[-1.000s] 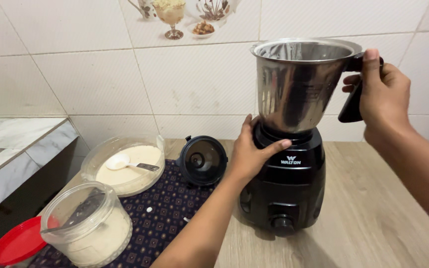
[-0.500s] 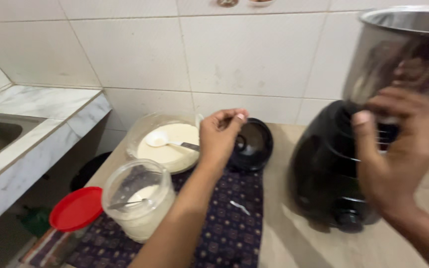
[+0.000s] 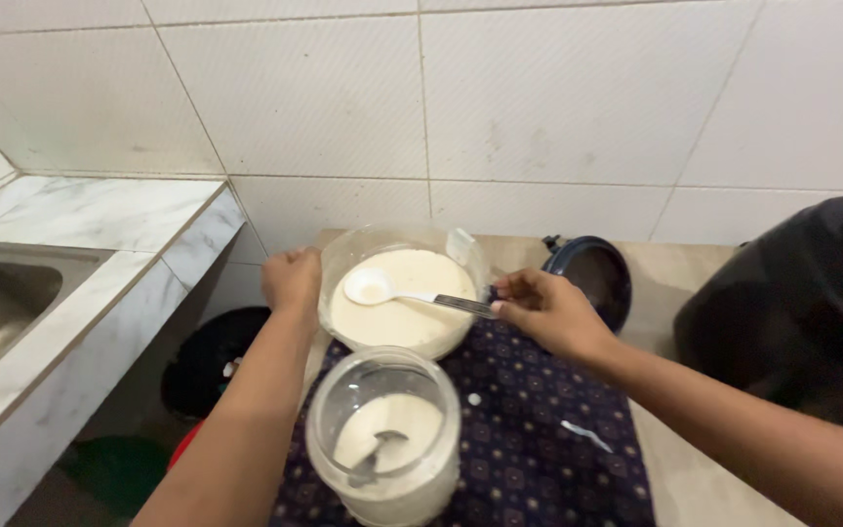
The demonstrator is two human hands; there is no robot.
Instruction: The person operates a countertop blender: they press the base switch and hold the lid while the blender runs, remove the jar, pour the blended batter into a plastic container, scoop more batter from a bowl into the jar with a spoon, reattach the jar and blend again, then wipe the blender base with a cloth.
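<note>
Both hands have left the black grinder base (image 3: 802,312): the left hand (image 3: 292,281) now clasps the rim of the bowl of white batter (image 3: 402,293) on the table, the right hand (image 3: 543,310) pinches the spoon (image 3: 397,290) handle; scooping not yet begun

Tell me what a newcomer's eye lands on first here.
The clear bowl of creamy white batter at centre, with the left hand on its rim and the right hand gripping the handle of the white-bowled spoon resting in it. In front stands a clear jar of white powder on a dark patterned cloth; a black blender base looms right.
</note>
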